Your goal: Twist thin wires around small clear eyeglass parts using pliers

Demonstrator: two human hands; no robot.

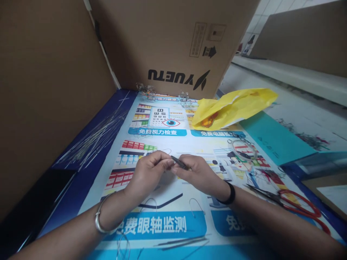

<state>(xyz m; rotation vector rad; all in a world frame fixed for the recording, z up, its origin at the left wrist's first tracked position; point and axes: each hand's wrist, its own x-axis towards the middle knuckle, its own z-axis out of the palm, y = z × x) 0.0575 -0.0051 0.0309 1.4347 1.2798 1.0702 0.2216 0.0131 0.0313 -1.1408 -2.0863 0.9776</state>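
Both hands meet over the middle of the printed sheet (179, 196). My right hand (199, 174) is closed round a slim dark tool (179, 162), whose tip points toward my left fingers; its exact kind is hard to make out. With thumb and finger pinched at that tip, my left hand (150, 171) holds what looks like a thin wire (166, 149), which curves out above the fingers. Its held end is hidden. Below the hands lie a bent wire (197, 206) and several straight dark strips (184, 241). Red-handled scissors (292, 202) rest beside my right forearm.
Cardboard walls (162, 39) stand at the back and left. Long thin wires (93, 142) lie at left, near a black flat object (35, 206). A yellow bag (235, 106), a wire coil (244, 150) and a teal sheet (279, 139) are at right. Small wire clusters (146, 91) sit at the back.
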